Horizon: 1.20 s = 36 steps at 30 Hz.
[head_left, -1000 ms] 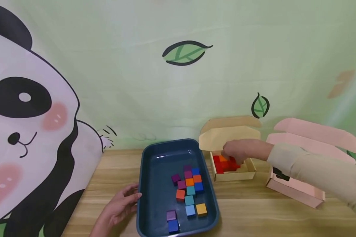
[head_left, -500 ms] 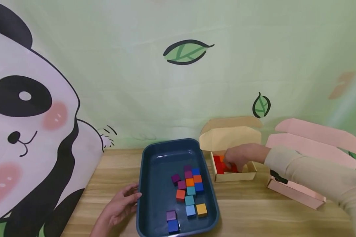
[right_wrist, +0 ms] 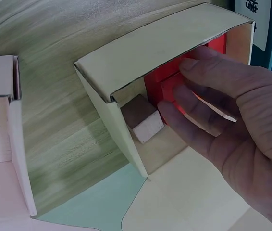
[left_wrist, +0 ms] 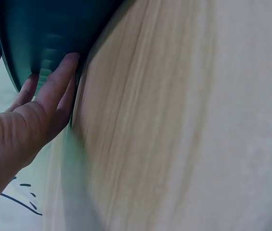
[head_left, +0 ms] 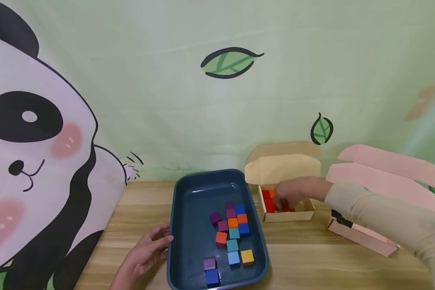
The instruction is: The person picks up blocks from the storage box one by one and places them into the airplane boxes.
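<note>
On the left side of a dark blue tray [head_left: 188, 193], my left hand [head_left: 148, 249] touches the outer wall with thumb and fingertips. The left wrist view shows its fingers [left_wrist: 59, 82] stretched against the wall. My right hand [head_left: 293, 191] reaches down into an open tan cardboard box [head_left: 288, 217]. There, in the right wrist view, its thumb and fingers [right_wrist: 174, 115] are at the red blocks [right_wrist: 157, 91]; whether they pinch one I cannot tell. A brown-and-white block [right_wrist: 148, 120] lies near the box's end. An orange block [head_left: 272, 193] shows beside the red ones.
Several purple, blue, teal, orange and red cubes lie in the tray, with a yellow cube [head_left: 247, 257] near its front right. Right of the tan box stands an open pink box [head_left: 364, 237], partly behind my right sleeve [head_left: 380, 209]. A panda-print cloth [head_left: 148, 100] hangs behind the table.
My right hand has dipped a little lower into the tan box and shifted slightly over the red blocks. The left hand and the cubes in the tray keep their places.
</note>
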{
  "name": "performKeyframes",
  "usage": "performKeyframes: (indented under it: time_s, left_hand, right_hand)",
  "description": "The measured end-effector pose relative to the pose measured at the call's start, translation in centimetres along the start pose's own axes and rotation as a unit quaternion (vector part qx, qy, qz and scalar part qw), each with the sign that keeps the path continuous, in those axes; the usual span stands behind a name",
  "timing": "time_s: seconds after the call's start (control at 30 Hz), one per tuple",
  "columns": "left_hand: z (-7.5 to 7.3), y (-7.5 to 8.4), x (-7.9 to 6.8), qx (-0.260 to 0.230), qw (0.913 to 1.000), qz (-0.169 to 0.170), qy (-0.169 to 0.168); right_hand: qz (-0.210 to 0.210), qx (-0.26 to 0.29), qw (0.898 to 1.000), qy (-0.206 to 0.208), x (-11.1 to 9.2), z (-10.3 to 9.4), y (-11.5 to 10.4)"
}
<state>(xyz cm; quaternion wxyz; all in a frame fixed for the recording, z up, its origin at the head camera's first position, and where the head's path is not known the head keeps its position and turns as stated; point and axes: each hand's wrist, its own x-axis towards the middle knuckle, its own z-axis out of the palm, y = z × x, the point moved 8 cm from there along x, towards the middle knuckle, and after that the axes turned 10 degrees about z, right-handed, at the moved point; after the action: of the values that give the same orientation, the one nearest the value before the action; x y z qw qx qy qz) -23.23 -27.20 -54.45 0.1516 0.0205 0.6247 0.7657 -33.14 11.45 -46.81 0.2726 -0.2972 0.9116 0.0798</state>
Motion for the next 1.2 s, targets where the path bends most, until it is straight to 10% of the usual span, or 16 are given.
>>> performKeyframes:
  time_s: [0.47,1.2]
  left_hand:
    - [0.2,0.0,-0.3,-0.002,1.0000,-0.001,-0.007]
    - [0.0,-0.3,-0.3,0.005,1.0000,0.005,-0.006]
  right_hand:
    - [-0.083,-0.010,0.984,0.156,-2.1,-4.8,-0.8]
    - [-0.180,-0.131,0.961,0.162,0.4,-2.2,-18.7]
